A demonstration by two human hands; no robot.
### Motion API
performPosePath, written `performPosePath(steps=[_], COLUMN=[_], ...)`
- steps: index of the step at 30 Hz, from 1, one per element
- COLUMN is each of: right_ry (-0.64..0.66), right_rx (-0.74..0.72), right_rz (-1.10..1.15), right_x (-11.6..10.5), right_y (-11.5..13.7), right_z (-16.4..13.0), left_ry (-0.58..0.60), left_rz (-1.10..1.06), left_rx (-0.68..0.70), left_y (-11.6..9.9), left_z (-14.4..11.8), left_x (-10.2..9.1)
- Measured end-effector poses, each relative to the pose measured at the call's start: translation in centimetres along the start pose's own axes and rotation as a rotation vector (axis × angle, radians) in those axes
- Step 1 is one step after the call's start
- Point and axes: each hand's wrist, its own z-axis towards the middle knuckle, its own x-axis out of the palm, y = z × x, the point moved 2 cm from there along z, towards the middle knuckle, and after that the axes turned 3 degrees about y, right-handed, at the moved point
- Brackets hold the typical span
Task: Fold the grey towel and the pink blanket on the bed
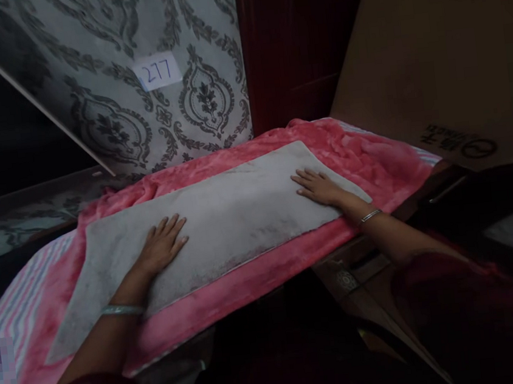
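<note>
Grey-white sheet, one: is lying beneath the fingers, over a pink blanket. Left hand, right hand: are resting palm-down, fingers spread, gripping nothing, seemingly pressing the sheet flat.

1. A desk, its brown edge showing right of the right hand.
2. On it, striped cloth, left of the left hand.
3. Over that, a pink blanket, bearing the gray sheet beneath both hands.
</note>
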Motion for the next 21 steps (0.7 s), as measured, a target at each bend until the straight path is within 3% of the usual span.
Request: performPosePath(steps=[4, 10, 21], right_ry=[-0.023, -0.107, -0.27], right_rx=[0.138, 0.254, 0.447], right_rz=[-0.021, 0.072, 0.124], right_x=[-0.3, -0.6, -2.5], right_y=[-2.0, -5.6, -5.6], right_z=[-3.1, -6.8, -3.9], left_ry=[-0.035, -0.147, -0.216], left_rz=[0.006, 0.0, 0.043], left_rx=[-0.064, -0.277, -0.276], left_y=[1.1, 4.2, 5.7], left_z=[-3.6, -9.9, -10.3], left_x=[-0.2, 1.8, 4.2])
